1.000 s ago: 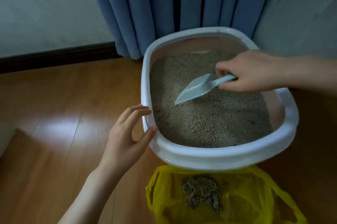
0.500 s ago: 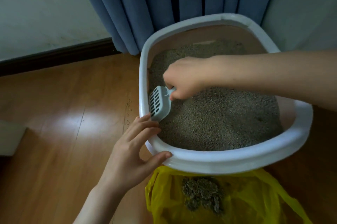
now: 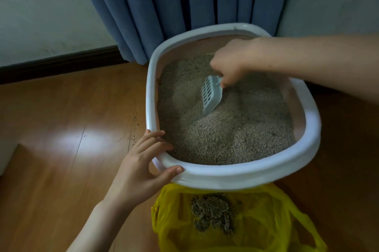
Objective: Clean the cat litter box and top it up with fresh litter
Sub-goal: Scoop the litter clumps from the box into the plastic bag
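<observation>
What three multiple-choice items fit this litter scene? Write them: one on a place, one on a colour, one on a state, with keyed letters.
1. Where does the yellow plastic bag lie?
A. in front of the white oval plastic litter box, nearest the camera
B. behind it, by the curtain
C. inside it

2. What colour is the hanging fabric curtain?
A. green
B. blue
C. red

3. How is the pale slotted plastic scoop held?
A. lying loose on the floor
B. in the left hand
C. gripped by the right hand, tip in the litter

Answers: 1 A, the bag shows below the box's near rim. 2 B, its folds are blue. 3 C, the left hand holds the rim instead.
</observation>
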Motion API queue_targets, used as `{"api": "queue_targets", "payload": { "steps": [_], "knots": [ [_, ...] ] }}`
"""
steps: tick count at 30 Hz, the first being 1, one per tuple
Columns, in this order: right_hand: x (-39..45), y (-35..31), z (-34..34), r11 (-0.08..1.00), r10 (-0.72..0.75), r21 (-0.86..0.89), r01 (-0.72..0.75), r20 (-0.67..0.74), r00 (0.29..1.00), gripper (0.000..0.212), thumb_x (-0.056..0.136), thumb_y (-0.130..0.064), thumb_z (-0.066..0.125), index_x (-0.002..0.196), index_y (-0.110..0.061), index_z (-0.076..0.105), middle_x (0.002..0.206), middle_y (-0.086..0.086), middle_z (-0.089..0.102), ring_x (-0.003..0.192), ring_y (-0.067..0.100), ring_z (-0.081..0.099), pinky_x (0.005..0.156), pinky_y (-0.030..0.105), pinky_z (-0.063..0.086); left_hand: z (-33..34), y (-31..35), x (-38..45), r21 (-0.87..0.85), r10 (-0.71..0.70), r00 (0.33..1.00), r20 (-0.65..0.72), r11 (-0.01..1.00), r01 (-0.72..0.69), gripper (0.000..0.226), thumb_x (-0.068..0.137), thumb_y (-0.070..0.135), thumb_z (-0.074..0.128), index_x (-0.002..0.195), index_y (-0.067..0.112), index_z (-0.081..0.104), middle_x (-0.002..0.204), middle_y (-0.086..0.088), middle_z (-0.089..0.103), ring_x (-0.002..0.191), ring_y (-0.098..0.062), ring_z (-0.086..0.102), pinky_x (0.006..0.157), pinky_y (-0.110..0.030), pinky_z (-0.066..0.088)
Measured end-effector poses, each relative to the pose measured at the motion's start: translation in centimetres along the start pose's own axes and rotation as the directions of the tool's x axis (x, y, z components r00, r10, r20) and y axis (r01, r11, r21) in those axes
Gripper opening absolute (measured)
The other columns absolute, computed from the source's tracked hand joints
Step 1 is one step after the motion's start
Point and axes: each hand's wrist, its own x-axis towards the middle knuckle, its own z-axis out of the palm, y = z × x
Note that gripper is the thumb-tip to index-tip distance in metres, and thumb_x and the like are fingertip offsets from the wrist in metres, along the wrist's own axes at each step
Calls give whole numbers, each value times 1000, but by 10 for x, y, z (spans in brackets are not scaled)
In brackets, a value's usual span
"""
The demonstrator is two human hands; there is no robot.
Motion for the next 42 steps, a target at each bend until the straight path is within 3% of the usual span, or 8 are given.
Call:
{"api": "queue_targets", "payload": {
  "steps": [9, 13, 16, 20, 26, 32, 37, 42],
  "knots": [
    [1, -35, -26, 934, -343, 90, 346, -48, 938, 37, 88, -53, 54, 70, -22, 63, 57, -7, 54, 51, 12, 46, 51, 28, 37, -8, 1, 1, 14, 31, 996, 83, 999, -33, 46, 82, 63, 64, 99, 21, 68, 106, 16, 60, 127, -1, 46, 111, -38, 38],
    [13, -78, -11, 886, -463, -30, 463, -101, 880, 41, 86, -54, 53, 77, -15, 64, 66, -1, 62, 66, 23, 58, 71, 37, 50, -8, 0, 1, -3, 34, 996, 85, 999, -34, 45, 82, 62, 65, 98, 20, 67, 105, 15, 59, 123, -2, 47, 107, -38, 42],
    [22, -86, 5, 903, -413, -153, 402, -55, 909, 29, 92, -47, 51, 89, -22, 65, 79, -7, 56, 74, 19, 54, 99, 43, 38, -7, -1, -1, -1, 31, 997, 64, 1000, -31, 46, 82, 63, 63, 99, 20, 67, 105, 15, 60, 124, -3, 47, 108, -36, 41],
    [36, -65, 14, 952, -300, -86, 295, -58, 952, 19, 95, -39, 52, 85, -24, 57, 76, -9, 51, 80, 17, 56, 100, 45, 33, -4, -3, -2, -16, 51, 998, 45, 999, -51, 43, 82, 62, 64, 97, 22, 66, 103, 16, 59, 124, -5, 48, 109, -31, 39],
    [49, 15, -10, 991, -99, 80, 106, -83, 992, 26, 91, -43, 59, 107, -25, 68, 86, -10, 63, 78, 12, 59, 71, 30, 46, -1, -5, -3, -42, 73, 997, 6, 996, -73, 41, 81, 63, 64, 95, 24, 65, 102, 19, 58, 126, -4, 46, 105, -11, 32],
    [51, -5, -27, 976, -142, 148, 159, -119, 983, 23, 91, -49, 54, 92, -30, 66, 74, -13, 60, 63, 9, 54, 56, 25, 41, -1, -5, -1, -49, 79, 997, 4, 996, -79, 38, 82, 65, 64, 95, 29, 63, 102, 23, 57, 123, -9, 51, 108, -14, 31],
    [67, -53, -13, 997, -46, 50, 57, -195, 980, 41, 96, -45, 50, 66, -17, 42, 65, -7, 41, 55, 9, 37, 48, 26, 28, -2, -5, 0, -57, 75, 997, 14, 996, -74, 39, 82, 64, 64, 94, 27, 63, 101, 21, 57, 126, -7, 48, 101, -12, 35],
    [69, -59, -9, 982, -24, -187, 15, -45, 999, 14, 95, -25, 49, 85, -16, 48, 70, -4, 41, 59, 14, 41, 59, 32, 34, -1, -4, 1, -60, 77, 997, 16, 995, -76, 41, 82, 61, 66, 92, 21, 65, 98, 15, 59, 126, -12, 49, 101, -14, 36]
  ]
}}
